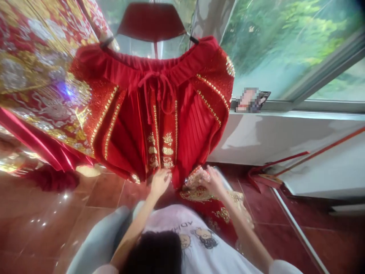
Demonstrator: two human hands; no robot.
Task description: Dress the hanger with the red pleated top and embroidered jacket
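A red pleated skirt [191, 118] with gold beaded trim hangs by its gathered waistband on a hanger [152, 23], its drawstring tied in a bow. Low on the skirt's front panel, my left hand [161, 181] has its fingers closed at the gold-embroidered fabric. To its right, my right hand [214, 182] grips a bunched piece of embroidered cloth [196, 178] in pale and gold tones. Below that hand, red cloth with gold motifs [224, 215] drapes beside my lap. Both sets of fingertips are partly blurred.
A heavily embroidered red, gold and silver garment [42, 72] hangs at the left. Behind is a window [273, 49] with a small picture card [252, 100] on its sill. Red-handled tools [262, 176] lean by the right wall above the red tiled floor [322, 247].
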